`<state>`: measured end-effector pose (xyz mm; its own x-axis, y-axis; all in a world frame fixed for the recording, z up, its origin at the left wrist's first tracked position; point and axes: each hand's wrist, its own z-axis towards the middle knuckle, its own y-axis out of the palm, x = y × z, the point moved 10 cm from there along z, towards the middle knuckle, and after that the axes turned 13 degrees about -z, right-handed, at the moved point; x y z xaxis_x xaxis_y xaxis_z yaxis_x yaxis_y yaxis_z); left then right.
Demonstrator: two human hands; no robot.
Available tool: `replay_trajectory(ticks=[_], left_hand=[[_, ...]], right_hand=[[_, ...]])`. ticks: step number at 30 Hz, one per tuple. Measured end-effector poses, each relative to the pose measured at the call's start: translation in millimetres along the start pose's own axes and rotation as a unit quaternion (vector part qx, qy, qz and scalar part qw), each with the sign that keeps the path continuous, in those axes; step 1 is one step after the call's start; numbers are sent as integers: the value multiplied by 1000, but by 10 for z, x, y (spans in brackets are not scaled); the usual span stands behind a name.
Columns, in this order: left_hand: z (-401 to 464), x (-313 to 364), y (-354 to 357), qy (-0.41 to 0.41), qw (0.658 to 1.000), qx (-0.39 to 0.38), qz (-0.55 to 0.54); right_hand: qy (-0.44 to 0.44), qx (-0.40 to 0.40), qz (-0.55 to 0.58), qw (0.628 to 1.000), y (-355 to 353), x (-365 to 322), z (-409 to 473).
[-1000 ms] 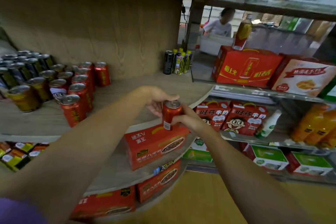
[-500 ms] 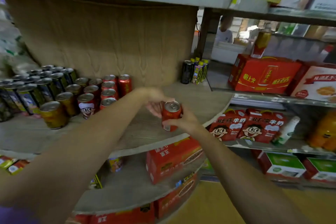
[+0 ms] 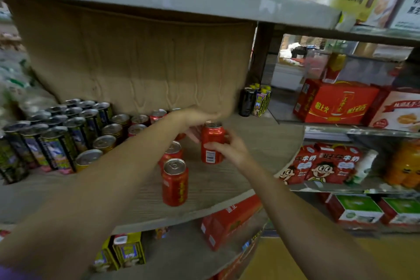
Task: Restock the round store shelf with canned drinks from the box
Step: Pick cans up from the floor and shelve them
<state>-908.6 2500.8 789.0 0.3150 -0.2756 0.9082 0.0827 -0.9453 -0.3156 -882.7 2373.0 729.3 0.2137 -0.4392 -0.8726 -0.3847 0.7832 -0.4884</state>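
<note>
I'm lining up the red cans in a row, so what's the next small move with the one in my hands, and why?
Probably lower the held can onto the bare shelf just right of the standing red cans. Both the left hand and the right hand grip it upright, apparently above the board, and that spot is free.

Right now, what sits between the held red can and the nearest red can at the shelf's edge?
Head view: another red can between held red can and front can.
</note>
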Motion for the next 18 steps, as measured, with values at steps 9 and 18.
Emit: replay_trajectory(ticks=[9, 18], left_hand=[[47, 124, -344, 76, 994, 37, 63], [123, 202, -548, 139, 981, -21, 131]], right_hand=[[-31, 81, -177, 980, 151, -227, 69], [-54, 35, -84, 994, 331, -238, 424]])
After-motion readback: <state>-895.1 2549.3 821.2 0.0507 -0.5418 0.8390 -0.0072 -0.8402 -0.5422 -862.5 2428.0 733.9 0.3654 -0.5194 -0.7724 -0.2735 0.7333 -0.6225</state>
